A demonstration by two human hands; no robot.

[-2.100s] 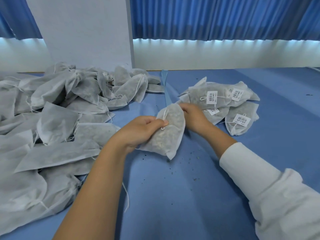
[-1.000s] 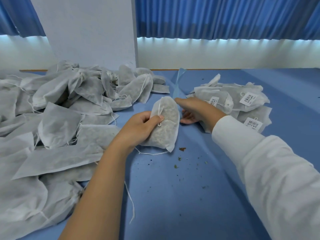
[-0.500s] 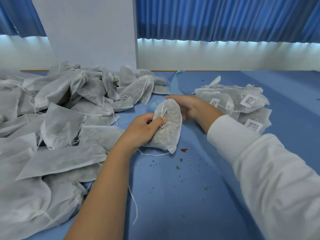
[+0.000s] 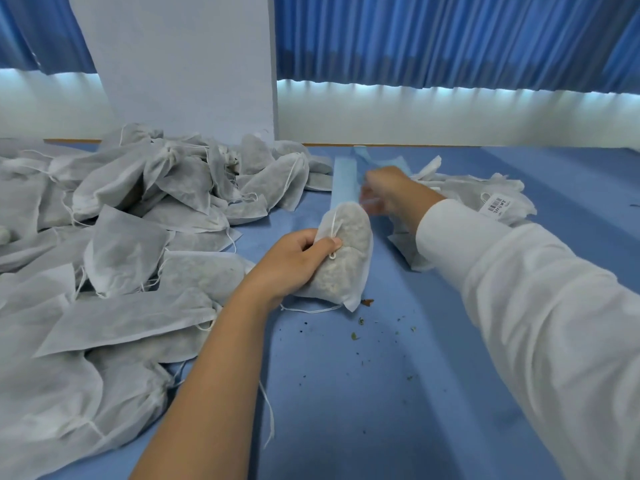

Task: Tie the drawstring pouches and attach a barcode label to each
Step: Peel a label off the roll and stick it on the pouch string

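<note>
A heap of white pouches (image 4: 121, 209) lay at the left of the blue surface (image 4: 381, 393). The left hand (image 4: 294, 258) gripped one filled pouch (image 4: 349, 268), translucent white over brownish contents, its thumb pinning the drawstring (image 4: 333, 233) to the front. The pouch rested just right of that hand, its long axis running away from the person with the neck farthest. Beyond it the right hand (image 4: 388, 192) was blurred at a blue strip (image 4: 343, 183), so its grip could not be told. Labelled pouches (image 4: 485, 199) lay at the far right.
</note>
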